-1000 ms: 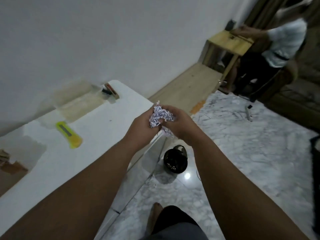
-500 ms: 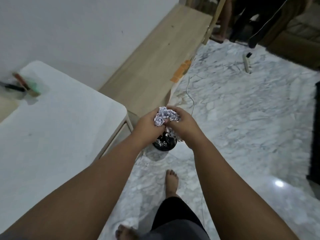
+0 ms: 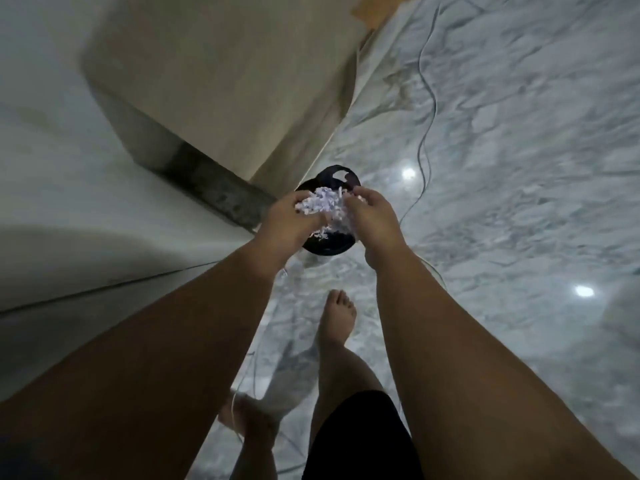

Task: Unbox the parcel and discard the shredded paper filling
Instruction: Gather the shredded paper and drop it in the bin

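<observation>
A clump of white shredded paper sits between my two hands, directly above a small black bin on the marble floor. My left hand cups the paper from the left. My right hand holds it from the right, fingers spreading a little. Some strands hang down toward the bin's mouth. The parcel box is out of view.
The white table's corner fills the left side. A low wooden bench runs back along the wall. A thin white cable snakes over the marble floor beside the bin. My bare feet stand just before the bin.
I have leaned down and forward: the hands with the paper dropped from chest height to just over the bin. The clump has loosened and the hands have parted slightly.
</observation>
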